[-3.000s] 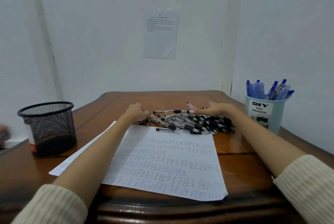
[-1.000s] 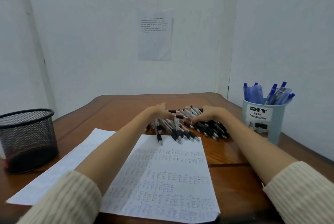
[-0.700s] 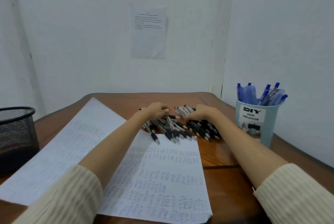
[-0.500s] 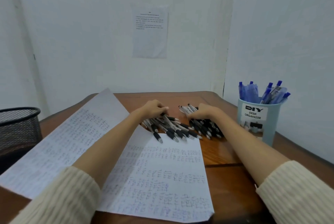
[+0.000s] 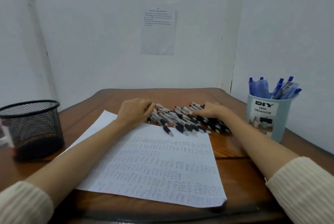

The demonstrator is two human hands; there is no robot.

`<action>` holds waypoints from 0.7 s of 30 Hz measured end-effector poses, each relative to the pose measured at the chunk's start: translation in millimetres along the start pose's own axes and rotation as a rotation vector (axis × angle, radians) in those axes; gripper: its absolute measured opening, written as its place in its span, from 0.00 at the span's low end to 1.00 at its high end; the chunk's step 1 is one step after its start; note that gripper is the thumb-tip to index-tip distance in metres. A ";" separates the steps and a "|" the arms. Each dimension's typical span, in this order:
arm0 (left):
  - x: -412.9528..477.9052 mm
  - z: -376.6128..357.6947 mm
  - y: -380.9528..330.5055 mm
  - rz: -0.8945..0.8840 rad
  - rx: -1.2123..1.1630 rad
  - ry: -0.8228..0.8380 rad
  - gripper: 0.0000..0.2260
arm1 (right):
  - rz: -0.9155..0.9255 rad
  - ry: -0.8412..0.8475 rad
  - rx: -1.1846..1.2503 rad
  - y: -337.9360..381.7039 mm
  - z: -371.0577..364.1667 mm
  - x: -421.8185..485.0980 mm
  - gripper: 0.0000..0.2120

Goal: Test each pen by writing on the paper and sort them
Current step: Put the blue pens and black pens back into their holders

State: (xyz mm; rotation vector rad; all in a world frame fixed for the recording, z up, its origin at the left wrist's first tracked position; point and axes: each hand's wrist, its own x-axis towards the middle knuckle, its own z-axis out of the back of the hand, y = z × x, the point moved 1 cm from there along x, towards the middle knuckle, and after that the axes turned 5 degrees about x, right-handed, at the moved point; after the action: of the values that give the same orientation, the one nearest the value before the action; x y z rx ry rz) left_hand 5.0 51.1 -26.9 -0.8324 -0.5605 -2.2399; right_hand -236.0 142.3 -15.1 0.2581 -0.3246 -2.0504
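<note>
Many pens (image 5: 180, 124) under flat right hand (image 5: 209, 111), left hand (image 5: 134, 113) curled, grip unclear; mesh bin (image 5: 30, 120), organizer (image 5: 267, 120) flanking

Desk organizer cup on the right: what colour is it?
The cup is pale blue, seen in the head view.

soft, even, cool light; faint shadows; mild sheen on the table (image 5: 233, 169); edges bend and blur

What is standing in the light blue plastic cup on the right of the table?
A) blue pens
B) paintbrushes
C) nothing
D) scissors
A: blue pens stand bunched in the light blue plastic cup labelled DIY Desk Organizer.
</note>
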 end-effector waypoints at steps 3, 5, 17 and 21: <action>-0.3 0.6 -6.3 0.450 -0.140 0.496 0.32 | 0.004 0.004 0.019 3.9 2.0 -5.9 0.48; 9.5 11.7 -25.6 0.534 -0.304 0.677 0.40 | 0.020 0.048 0.048 6.4 6.0 -11.0 0.47; 55.9 -31.2 -90.2 0.688 -0.413 0.820 0.59 | -0.030 0.099 -0.038 4.6 15.9 -8.2 0.42; 64.2 -34.3 -93.8 0.636 -0.262 0.985 0.55 | -0.073 0.107 -0.051 -1.1 11.5 11.1 0.51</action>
State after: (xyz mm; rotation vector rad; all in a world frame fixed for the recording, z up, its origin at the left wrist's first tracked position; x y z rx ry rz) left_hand -112.6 66.5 -21.0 0.0673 0.4190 -1.8173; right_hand -245.9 134.5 -5.2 0.3508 -0.1994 -2.1043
